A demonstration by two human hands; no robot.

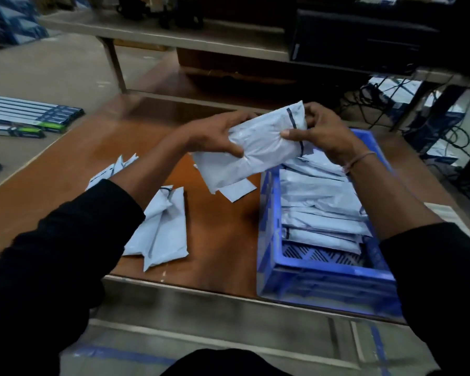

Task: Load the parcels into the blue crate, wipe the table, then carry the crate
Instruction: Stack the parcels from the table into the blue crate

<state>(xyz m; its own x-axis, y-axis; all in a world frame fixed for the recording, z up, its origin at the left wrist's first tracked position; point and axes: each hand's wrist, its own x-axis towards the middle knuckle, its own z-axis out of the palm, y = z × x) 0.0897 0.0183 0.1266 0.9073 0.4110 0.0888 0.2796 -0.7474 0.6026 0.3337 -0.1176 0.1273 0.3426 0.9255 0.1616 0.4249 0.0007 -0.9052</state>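
Head cam: both hands grip one grey parcel [258,147] above table [223,229], just left of blue crate [326,270]; left hand [215,134] pinches its left end, right hand [320,131] its top-right corner. Crate approx half full w/ parcels; more lie on table

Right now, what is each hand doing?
Left hand: fingers grip the grey parcel at its left end.
Right hand: fingers pinch the same parcel's right end, above the blue crate.
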